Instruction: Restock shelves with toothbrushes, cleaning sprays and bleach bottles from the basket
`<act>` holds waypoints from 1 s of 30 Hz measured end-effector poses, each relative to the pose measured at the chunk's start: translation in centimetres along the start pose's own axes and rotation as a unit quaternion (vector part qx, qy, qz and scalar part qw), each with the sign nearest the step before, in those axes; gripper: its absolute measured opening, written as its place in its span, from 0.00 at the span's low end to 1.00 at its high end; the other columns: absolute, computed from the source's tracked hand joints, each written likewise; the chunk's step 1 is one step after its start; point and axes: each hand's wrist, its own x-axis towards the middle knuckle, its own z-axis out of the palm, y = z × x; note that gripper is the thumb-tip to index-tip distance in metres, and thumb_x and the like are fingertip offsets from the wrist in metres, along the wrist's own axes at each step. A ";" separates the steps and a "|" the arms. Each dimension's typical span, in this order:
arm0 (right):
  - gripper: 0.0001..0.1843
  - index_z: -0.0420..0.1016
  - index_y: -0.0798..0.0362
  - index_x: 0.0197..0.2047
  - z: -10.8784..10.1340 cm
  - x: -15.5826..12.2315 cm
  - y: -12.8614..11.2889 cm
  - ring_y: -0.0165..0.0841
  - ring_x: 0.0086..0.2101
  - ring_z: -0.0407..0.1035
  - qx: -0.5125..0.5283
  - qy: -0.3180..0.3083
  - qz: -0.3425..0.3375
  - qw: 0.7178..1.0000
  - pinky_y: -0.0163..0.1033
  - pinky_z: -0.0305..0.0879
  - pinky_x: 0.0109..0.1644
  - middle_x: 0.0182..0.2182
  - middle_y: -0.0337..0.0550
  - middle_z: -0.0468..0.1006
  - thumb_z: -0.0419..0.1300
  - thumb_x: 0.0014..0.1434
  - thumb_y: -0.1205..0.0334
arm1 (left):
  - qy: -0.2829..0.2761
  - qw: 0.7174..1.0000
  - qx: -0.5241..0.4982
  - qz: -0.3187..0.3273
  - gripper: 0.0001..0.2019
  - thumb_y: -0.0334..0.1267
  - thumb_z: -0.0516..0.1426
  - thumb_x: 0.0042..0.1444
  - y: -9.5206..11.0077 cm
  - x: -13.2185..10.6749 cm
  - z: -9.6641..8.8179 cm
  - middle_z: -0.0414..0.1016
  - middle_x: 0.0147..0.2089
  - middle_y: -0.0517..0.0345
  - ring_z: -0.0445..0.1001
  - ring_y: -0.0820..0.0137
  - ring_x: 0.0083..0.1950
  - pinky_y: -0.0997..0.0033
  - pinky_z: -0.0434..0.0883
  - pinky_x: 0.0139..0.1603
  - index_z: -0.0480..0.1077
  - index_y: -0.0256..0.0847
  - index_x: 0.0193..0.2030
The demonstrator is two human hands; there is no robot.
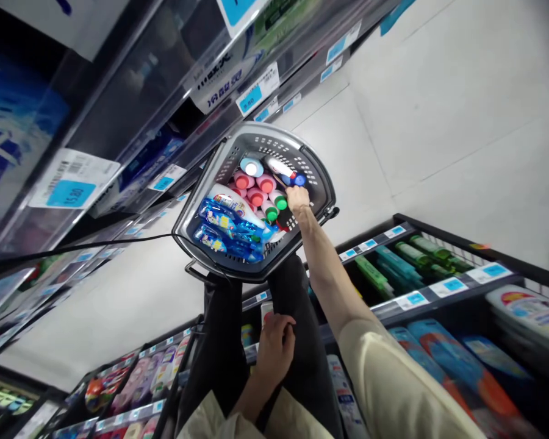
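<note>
- Head view, looking steeply down an aisle; the frame is rolled, so shelving runs along both sides and the pale floor (439, 91) fills the upper right.
- A grey perforated shopping basket (320, 183) stands on the floor ahead of the person's dark-trousered legs (302, 305), close to the foot of the left-hand shelving (132, 110).
- The right hand (298, 198) reaches to the basket's far-right rim, the arm fully extended. Its fingers curl down among the goods, touching or gripping something at the rim. What it grasps, if anything, I cannot tell; the knuckles hide it.
- Nearest that hand: a cluster of upright bottles with pink caps (255, 186) and green caps (275, 207), packed cap-up so they brace one another. Just beyond lies a white bottle with red and blue ends (283, 169).
- Blue refill pouches (229, 228) lie flat along the basket's near-left side, likely laid down because they cannot stand.
- The left hand (274, 350) rests low against the legs, fingers clenched. Whether it holds something small or the trouser cloth is unclear.
- The low shelf on the right (439, 292) carries green bottles (421, 250) and price tags (452, 285).
</note>
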 end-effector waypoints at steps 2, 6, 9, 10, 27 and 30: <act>0.20 0.80 0.65 0.53 -1.1 -0.8 -0.4 0.52 0.50 0.74 -0.008 -0.006 0.014 1.000 0.56 0.67 0.58 0.47 0.71 0.79 0.48 0.72 0.67 | -0.022 1.000 0.007 -0.010 0.12 0.31 0.50 0.67 0.0 -0.2 0.0 0.79 0.44 0.51 0.79 0.61 0.47 0.58 0.75 0.52 0.74 0.45 0.47; 0.17 0.80 0.66 0.53 -5.0 -4.7 -1.9 0.56 0.52 0.75 -0.004 0.000 0.053 0.999 0.57 0.69 0.59 0.51 0.74 0.79 0.55 0.66 0.71 | -0.077 0.996 0.045 -0.030 0.14 0.32 0.49 0.67 0.5 -1.1 -0.1 0.78 0.48 0.48 0.77 0.58 0.55 0.52 0.73 0.62 0.75 0.44 0.49; 0.16 0.82 0.65 0.50 -8.3 -9.1 -2.4 0.59 0.55 0.75 0.102 0.027 0.092 0.990 0.61 0.69 0.63 0.51 0.72 0.80 0.63 0.59 0.72 | -0.102 0.992 0.066 -0.022 0.15 0.33 0.49 0.65 1.1 -2.4 -0.6 0.78 0.50 0.47 0.76 0.56 0.56 0.49 0.73 0.64 0.76 0.45 0.49; 0.15 0.83 0.64 0.47 -9.4 -10.7 -2.3 0.59 0.56 0.75 0.157 0.038 0.110 0.981 0.62 0.67 0.65 0.51 0.70 0.80 0.64 0.57 0.72 | -0.105 0.992 0.068 -0.017 0.15 0.33 0.50 0.65 1.4 -2.9 -0.9 0.79 0.50 0.47 0.77 0.56 0.56 0.49 0.73 0.63 0.77 0.45 0.49; 0.23 0.80 0.55 0.35 -19.1 -47.6 -11.0 0.46 0.35 0.83 0.610 -0.052 0.103 0.784 0.52 0.82 0.47 0.32 0.50 0.85 0.71 0.37 0.49 | 0.098 0.960 -0.263 0.016 0.24 0.54 0.61 0.62 11.5 -9.6 -7.1 0.81 0.53 0.46 0.82 0.60 0.52 0.61 0.80 0.52 0.73 0.37 0.56; 0.28 0.79 0.55 0.34 -18.6 -50.6 -12.4 0.45 0.35 0.83 0.619 -0.067 0.079 0.778 0.49 0.81 0.46 0.29 0.49 0.84 0.75 0.32 0.45 | 0.153 0.931 -0.328 0.045 0.30 0.57 0.67 0.54 13.8 -10.6 -7.7 0.82 0.49 0.46 0.81 0.61 0.47 0.65 0.79 0.47 0.72 0.35 0.53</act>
